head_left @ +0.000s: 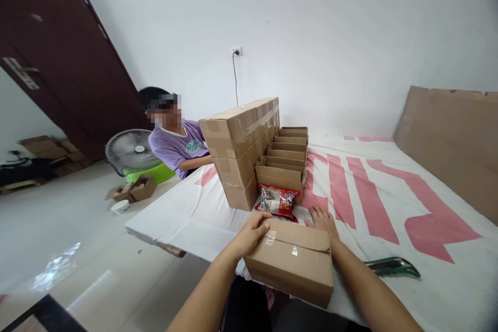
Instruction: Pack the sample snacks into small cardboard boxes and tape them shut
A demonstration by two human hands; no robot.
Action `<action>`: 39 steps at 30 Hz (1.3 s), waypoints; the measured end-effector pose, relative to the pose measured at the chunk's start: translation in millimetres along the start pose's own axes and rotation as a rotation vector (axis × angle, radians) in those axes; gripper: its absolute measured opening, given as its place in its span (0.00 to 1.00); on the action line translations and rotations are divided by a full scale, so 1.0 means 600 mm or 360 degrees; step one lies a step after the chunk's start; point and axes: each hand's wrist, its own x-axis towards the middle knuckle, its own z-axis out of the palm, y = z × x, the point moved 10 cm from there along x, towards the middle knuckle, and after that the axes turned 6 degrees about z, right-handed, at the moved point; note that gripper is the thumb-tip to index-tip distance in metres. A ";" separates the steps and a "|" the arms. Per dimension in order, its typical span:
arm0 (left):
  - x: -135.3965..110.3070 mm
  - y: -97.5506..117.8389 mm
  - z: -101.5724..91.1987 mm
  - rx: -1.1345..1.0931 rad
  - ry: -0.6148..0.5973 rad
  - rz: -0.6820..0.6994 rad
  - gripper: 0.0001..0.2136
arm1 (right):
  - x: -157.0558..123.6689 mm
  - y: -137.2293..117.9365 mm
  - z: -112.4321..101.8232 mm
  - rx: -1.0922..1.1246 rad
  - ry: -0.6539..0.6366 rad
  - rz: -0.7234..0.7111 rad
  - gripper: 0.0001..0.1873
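Note:
A closed cardboard box [290, 254] lies in front of me at the table's near edge, with bits of clear tape across its top seam. My left hand [252, 231] grips the box's far left corner, thumb on top. Around the far right corner is my right hand [323, 222], fingers stretched forward near the cloth; whether it presses on the box is hard to tell. Just beyond the box lies a red and clear snack packet [277, 201], leaning against a row of open-topped cardboard boxes [280, 174].
Taped boxes [241, 158] are stacked left of the open row. A green utility knife [392, 266] lies to the right on the white and red cloth [424, 187]. Another person [182, 145] is behind the stack; a floor fan [134, 150] stands farther left. A cardboard sheet [451, 140] stands at right.

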 end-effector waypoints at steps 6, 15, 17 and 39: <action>0.000 0.000 0.000 -0.0040 0.0004 0.0006 0.15 | 0.000 0.000 -0.001 0.0005 0.0016 -0.0010 0.30; 0.001 -0.001 0.002 -0.0064 0.0006 0.0001 0.14 | 0.001 0.001 0.001 0.0016 0.0028 -0.0023 0.30; 0.001 0.000 0.002 -0.0058 -0.0001 -0.0004 0.14 | 0.002 0.001 0.002 0.0027 0.0024 -0.0020 0.30; 0.008 -0.004 0.001 -0.0103 0.0030 0.0010 0.15 | -0.062 0.132 -0.106 0.0350 -0.0416 -0.0098 0.19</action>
